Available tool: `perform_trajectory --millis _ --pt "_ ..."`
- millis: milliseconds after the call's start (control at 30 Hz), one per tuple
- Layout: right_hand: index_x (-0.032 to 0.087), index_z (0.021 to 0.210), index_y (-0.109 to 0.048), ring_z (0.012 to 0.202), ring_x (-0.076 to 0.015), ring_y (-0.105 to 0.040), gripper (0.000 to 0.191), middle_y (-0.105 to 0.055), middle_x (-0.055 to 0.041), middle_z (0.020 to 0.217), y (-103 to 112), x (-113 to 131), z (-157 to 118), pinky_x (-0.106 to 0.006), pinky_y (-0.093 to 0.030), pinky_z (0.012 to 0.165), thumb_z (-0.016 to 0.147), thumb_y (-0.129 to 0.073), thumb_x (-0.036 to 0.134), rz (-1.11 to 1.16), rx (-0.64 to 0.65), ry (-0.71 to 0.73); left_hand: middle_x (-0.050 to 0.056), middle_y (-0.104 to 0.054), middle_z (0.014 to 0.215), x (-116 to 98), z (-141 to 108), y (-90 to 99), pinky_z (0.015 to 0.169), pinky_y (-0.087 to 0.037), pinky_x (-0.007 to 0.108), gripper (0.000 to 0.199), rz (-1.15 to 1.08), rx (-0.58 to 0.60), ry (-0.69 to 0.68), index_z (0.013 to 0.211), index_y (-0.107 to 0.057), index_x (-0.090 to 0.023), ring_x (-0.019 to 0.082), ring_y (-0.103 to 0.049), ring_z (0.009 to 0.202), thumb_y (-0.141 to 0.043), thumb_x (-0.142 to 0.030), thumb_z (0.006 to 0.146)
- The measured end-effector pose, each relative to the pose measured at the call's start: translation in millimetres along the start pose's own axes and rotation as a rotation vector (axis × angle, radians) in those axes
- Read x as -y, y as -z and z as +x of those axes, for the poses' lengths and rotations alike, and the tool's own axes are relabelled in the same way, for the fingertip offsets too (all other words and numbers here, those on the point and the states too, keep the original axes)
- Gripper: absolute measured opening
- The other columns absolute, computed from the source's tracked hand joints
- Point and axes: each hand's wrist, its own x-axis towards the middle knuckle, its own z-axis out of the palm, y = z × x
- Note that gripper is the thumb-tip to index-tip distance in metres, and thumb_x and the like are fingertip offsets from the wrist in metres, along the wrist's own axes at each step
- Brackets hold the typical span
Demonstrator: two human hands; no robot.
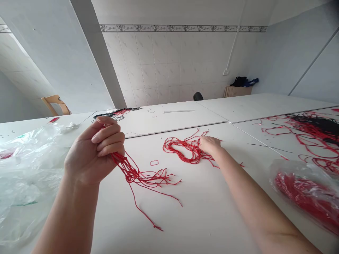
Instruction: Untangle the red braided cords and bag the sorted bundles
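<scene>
My left hand (pixel 99 151) is raised at the left, its fingers curled round a bundle of red cords (pixel 132 174). The cords' knotted ends hang below the fist and fan out to the right; one longer strand reaches down toward the front. On the white table, a looped bunch of red cords (pixel 181 151) lies right of the middle. My right hand (pixel 210 144) is closed at the right side of that bunch, fingers on the cords; its fingertips are partly hidden.
Clear plastic bags (pixel 29 187) cover the table's left side. At the right sit a bag of red cord (pixel 302 194) and a red and black cord pile (pixel 315 130). Dark cords (pixel 113 113) lie at the far left, near a wooden chair (pixel 56 102).
</scene>
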Motion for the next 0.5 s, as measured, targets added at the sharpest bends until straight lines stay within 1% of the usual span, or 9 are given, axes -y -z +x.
perform_trajectory --millis 67,133,200,300,400,500 --pt "0.015 0.115 -0.066 0.099 -0.0217 -0.067 0.026 -0.070 -0.0084 0.111 4 3 -4 -0.041 -0.055 0.089 0.102 -0.059 0.036 0.027 -0.058 0.041 -0.007 -0.040 0.050 0 0 0.4 0.034 -0.030 0.017 0.032 -0.003 0.000 0.000 0.081 -0.059 -0.023 0.010 -0.034 0.040 -0.038 -0.016 0.105" --pt "0.019 0.111 -0.067 0.095 -0.0202 -0.068 0.020 -0.072 -0.0053 0.104 4 11 -9 -0.033 -0.052 0.081 0.102 -0.055 0.032 0.069 -0.112 0.127 -0.007 -0.040 0.050 0 0 1.1 0.034 -0.030 0.016 0.031 -0.007 0.001 0.000 0.082 -0.059 -0.023 0.010 -0.034 0.040 -0.039 -0.016 0.104" --pt "0.023 0.106 -0.067 0.088 -0.0178 -0.068 0.017 -0.074 -0.0017 0.099 -2 24 -15 -0.027 -0.046 0.070 0.102 -0.052 0.029 0.112 -0.156 0.229 -0.007 -0.040 0.050 0 0 1.7 0.035 -0.031 0.016 0.030 -0.009 0.003 0.000 0.083 -0.059 -0.023 0.010 -0.035 0.040 -0.039 -0.016 0.104" --pt "0.026 0.101 -0.067 0.084 -0.0156 -0.068 0.017 -0.075 -0.0001 0.098 -17 47 -21 -0.025 -0.038 0.061 0.102 -0.051 0.029 0.155 -0.211 0.343 -0.007 -0.042 0.050 0 -1 1.2 0.035 -0.031 0.016 0.030 -0.004 0.003 0.000 0.083 -0.059 -0.023 0.010 -0.036 0.040 -0.039 -0.015 0.104" --pt "0.026 0.102 -0.068 0.088 -0.0161 -0.068 0.020 -0.075 -0.0017 0.104 -29 59 -20 -0.025 -0.036 0.062 0.103 -0.048 0.027 0.170 -0.258 0.365 -0.007 -0.042 0.050 -1 -3 -0.5 0.034 -0.032 0.016 0.031 -0.004 0.000 -0.008 0.083 -0.059 -0.024 0.010 -0.037 0.040 -0.038 -0.015 0.104" --pt "0.025 0.110 -0.067 0.097 -0.0175 -0.068 0.024 -0.072 -0.0048 0.118 -27 50 -14 -0.026 -0.039 0.066 0.104 -0.044 0.023 0.169 -0.302 0.295 -0.007 -0.041 0.050 -2 -3 -1.9 0.034 -0.031 0.016 0.032 -0.010 0.000 -0.024 0.082 -0.059 -0.024 0.010 -0.036 0.039 -0.038 -0.018 0.105"
